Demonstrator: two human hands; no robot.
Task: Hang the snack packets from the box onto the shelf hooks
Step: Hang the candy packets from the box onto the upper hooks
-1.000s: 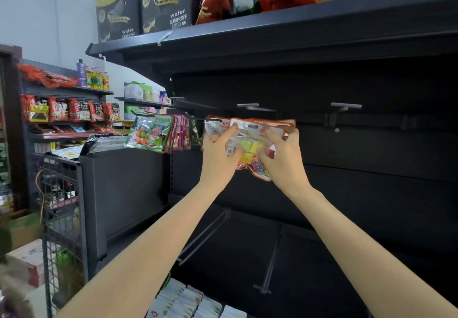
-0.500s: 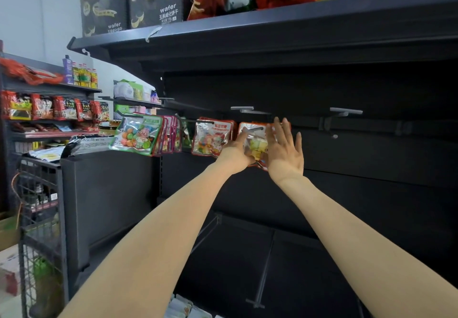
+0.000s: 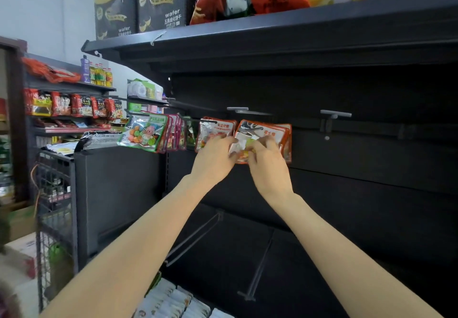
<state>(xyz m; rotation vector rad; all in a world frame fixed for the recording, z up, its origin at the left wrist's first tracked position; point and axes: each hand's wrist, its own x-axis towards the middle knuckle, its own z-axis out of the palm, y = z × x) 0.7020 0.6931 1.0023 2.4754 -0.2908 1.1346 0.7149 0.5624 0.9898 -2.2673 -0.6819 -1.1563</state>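
Both hands curl back in: left hand and right hand now pinch the orange packets (half a second ago, the right lay flat), settling them on the hook.

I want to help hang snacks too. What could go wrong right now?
Both hands, left hand and right hand, are bunched on the orange packets at one hook. The packets might slip off and fall. An elbow could also bump the bare hook sticking out lower down.
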